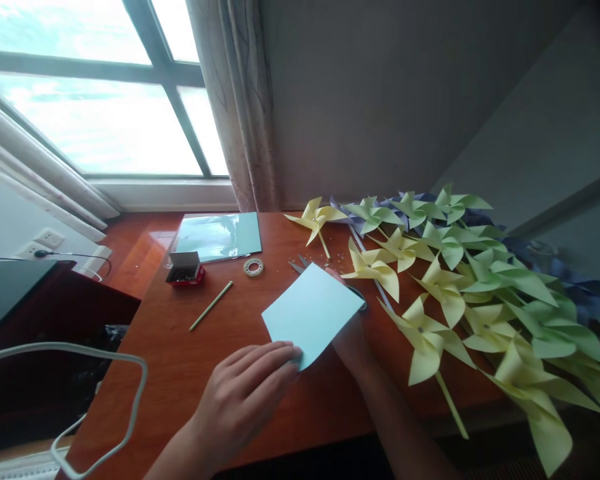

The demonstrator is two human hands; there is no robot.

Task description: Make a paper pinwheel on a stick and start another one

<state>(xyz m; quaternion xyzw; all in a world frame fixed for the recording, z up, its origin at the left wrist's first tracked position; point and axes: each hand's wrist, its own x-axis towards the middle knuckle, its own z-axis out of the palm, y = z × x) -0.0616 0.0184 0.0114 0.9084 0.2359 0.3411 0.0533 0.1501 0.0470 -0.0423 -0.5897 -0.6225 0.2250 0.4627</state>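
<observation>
A pale blue square of paper (311, 317) is tilted up above the table. My left hand (253, 380) pinches its lower corner between thumb and fingers. Behind the paper, my right hand (353, 343) is mostly hidden, with fingers showing past the upper right edge. Scissors (298, 266) poke out beyond the paper's top corner, blades apart, and part of a dark handle loop shows by my right hand, which appears closed round them. Just beyond the paper lies a roll of tape (253, 267). Left of it is a pale green paper stick (211, 305).
Yellow, green and purple paper pinwheels (423, 333) cover the table's right side. A small red box (185, 270) and a plastic-wrapped stack of blue paper (220, 235) lie at the back left. Tiny scraps dot the wooden table (170, 387). A white cable (140, 393) loops at left.
</observation>
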